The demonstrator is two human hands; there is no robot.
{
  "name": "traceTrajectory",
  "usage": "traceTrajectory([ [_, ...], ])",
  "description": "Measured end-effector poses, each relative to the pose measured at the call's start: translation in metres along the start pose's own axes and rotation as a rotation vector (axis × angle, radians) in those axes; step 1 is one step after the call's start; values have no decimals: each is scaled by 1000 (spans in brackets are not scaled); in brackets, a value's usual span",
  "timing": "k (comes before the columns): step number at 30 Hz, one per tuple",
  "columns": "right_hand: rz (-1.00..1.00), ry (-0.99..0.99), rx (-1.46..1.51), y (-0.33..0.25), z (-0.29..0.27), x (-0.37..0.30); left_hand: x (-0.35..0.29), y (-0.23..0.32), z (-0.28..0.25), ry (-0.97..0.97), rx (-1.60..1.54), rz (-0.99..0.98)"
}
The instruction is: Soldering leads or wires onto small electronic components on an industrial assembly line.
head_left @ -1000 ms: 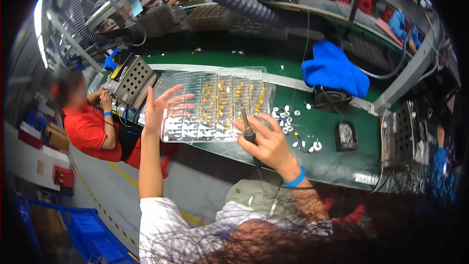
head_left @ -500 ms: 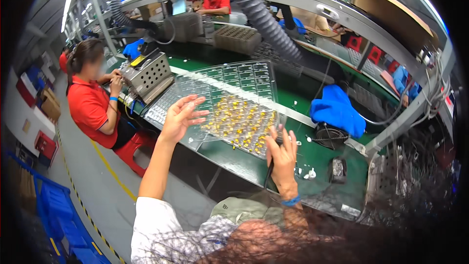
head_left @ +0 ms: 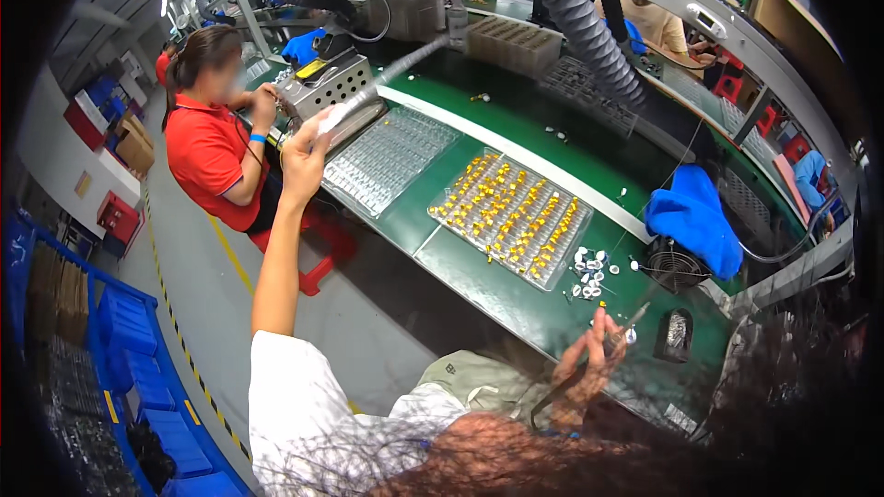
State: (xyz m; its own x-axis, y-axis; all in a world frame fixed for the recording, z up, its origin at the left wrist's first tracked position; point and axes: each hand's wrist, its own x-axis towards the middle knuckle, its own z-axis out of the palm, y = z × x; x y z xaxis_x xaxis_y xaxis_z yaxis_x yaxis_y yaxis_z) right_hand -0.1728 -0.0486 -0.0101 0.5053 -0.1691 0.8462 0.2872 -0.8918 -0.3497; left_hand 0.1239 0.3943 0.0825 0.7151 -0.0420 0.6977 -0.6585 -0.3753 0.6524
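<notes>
My left hand (head_left: 304, 161) is raised at the left, closed on the end of a thin clear plastic tray (head_left: 401, 64), seen nearly edge-on and blurred. To the right, my right hand (head_left: 587, 368) is curled round a slim pen-shaped tool (head_left: 628, 324) with a pointed tip; its exact kind is unclear. Beyond that hand lie several small round white parts (head_left: 589, 278). A clear compartment tray (head_left: 554, 278) full of small yellow parts (head_left: 506, 212) lies flat on the green bench, left of the white parts. Further left is another clear compartment tray (head_left: 391, 161), without yellow parts.
At the left a co-worker (head_left: 214, 147) in red sits by a perforated metal box (head_left: 331, 83). A grey flexible hose (head_left: 589, 28) hangs over the bench. On the right are a blue cloth (head_left: 691, 221), a round black fan (head_left: 680, 269) and a dark pad (head_left: 675, 336).
My left hand has lifted the clear tray off the yellow-filled one and swung it up, away to the left. The right hand has drawn back toward me with the tool. The view has shifted.
</notes>
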Motion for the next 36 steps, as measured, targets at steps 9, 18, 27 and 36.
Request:
traceTrajectory([
  [9, 0, 32, -46, 24, -3, -18, -68, -81, -5, -527, 261, -73],
  [18, 93, 22, -61, 42, -10, -32, -51, -71, 29, -422, 249, -87],
  [27, 43, -98, -22, 51, -22, -24, -10, -15, 89, -189, 224, -25],
  [36, 200, -157, 54, 48, -25, -33, 63, 33, 408, -852, 120, 372],
])
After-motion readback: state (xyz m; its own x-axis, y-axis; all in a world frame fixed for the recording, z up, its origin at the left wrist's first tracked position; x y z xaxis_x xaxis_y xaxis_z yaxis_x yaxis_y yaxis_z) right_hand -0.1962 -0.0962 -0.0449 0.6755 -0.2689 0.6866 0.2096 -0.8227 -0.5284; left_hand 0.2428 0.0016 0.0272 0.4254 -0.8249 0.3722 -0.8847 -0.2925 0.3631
